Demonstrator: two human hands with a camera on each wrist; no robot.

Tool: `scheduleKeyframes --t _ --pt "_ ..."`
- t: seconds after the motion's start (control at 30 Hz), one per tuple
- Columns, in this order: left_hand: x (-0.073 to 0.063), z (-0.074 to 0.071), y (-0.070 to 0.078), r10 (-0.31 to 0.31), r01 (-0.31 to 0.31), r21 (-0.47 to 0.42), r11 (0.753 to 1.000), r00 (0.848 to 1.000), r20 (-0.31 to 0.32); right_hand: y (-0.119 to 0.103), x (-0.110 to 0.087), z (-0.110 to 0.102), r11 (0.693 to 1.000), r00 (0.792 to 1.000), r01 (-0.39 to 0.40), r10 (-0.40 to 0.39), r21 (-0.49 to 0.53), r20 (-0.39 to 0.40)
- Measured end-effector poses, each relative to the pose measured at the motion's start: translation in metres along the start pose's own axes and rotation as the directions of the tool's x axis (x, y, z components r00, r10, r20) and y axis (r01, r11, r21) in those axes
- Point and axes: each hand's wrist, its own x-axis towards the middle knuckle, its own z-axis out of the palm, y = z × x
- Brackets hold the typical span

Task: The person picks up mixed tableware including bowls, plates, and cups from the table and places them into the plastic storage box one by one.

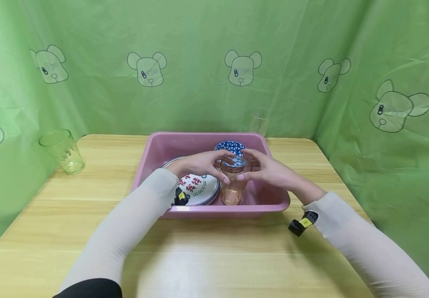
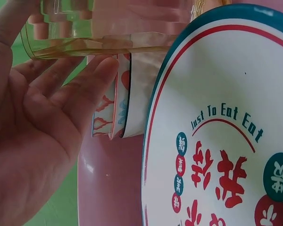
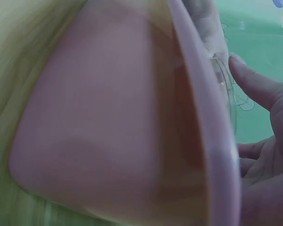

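A clear amber-tinted drinking glass (image 1: 233,192) stands upright inside the pink basin (image 1: 214,210), near its front wall. My left hand (image 1: 204,163) curves around the left side of the rim, its fingers extended beside the glass (image 2: 73,46) in the left wrist view. Opposite it, my right hand (image 1: 270,170) arches around the right side, with thumb and fingers spread apart. The thumbs are on the near side, fingertips on the far side. White plates (image 1: 208,191) with red lettering lie stacked left of the glass. Behind it is a blue-and-white patterned bowl (image 1: 229,145).
Another clear glass (image 1: 72,160) stands at the table's left edge. A tall glass (image 1: 258,124) is behind the basin's back right corner. Green curtains (image 1: 199,95) printed with bear heads enclose the wooden table (image 1: 214,256) at the back and sides.
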Motion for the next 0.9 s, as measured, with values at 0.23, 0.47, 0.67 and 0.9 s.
scheduleKeyframes --t 0.23,0.47,0.67,0.9 --pt "0.002 0.001 -0.003 0.012 -0.011 -0.034 0.999 1.000 0.011 -0.001 -0.001 -0.010 1.000 0.999 -0.006 0.005 -0.029 -0.051" --pt "0.000 0.000 -0.002 -0.002 0.002 -0.030 1.000 1.000 -0.001 -0.002 0.004 -0.022 1.000 0.992 0.006 -0.006 -0.003 -0.128" --pt "-0.001 0.000 -0.003 -0.012 0.012 -0.046 0.999 1.000 -0.002 -0.003 0.010 -0.032 1.000 0.981 0.002 -0.002 -0.004 -0.192" --pt "-0.001 0.000 -0.003 -0.015 0.014 -0.042 0.999 1.000 -0.011 0.006 0.020 -0.044 0.999 0.962 -0.017 0.009 -0.029 -0.273"
